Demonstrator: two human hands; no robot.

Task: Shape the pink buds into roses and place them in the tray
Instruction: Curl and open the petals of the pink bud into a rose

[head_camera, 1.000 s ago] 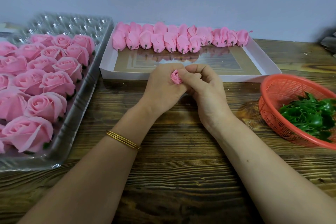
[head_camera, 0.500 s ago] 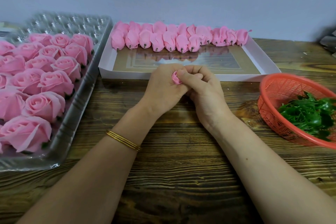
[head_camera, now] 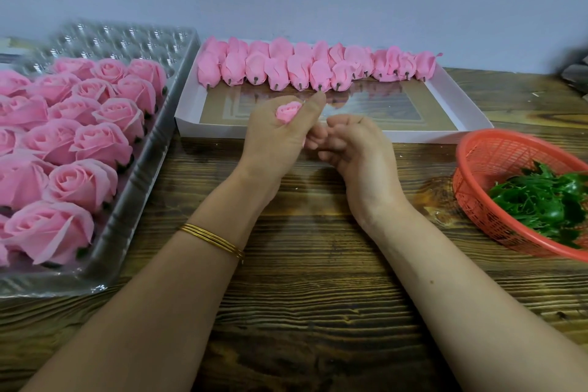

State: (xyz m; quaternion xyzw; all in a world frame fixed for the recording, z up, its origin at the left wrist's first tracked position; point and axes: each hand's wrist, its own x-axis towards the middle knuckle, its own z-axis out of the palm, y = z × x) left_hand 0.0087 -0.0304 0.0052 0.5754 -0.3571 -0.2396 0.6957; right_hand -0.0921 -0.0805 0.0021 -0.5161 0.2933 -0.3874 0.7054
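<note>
Now, right of the tray [head_camera: 127, 226] of roses [head_camera: 82, 181], my left hand [head_camera: 273, 146] pinches the bud [head_camera: 287, 112] between thumb and fingers by the box [head_camera: 413, 135], while my right hand [head_camera: 356, 149] sits just beside it, fingers loosely curled, empty.

**Gold Bangles on a Bare Arm**

The person's two forearms are bare from the wrists as far back as they show. Several thin gold bangles [head_camera: 211, 242] sit stacked together just behind the left hand [head_camera: 276, 140], on the wrist. The right hand [head_camera: 359, 149] and its forearm are bare throughout.
</note>
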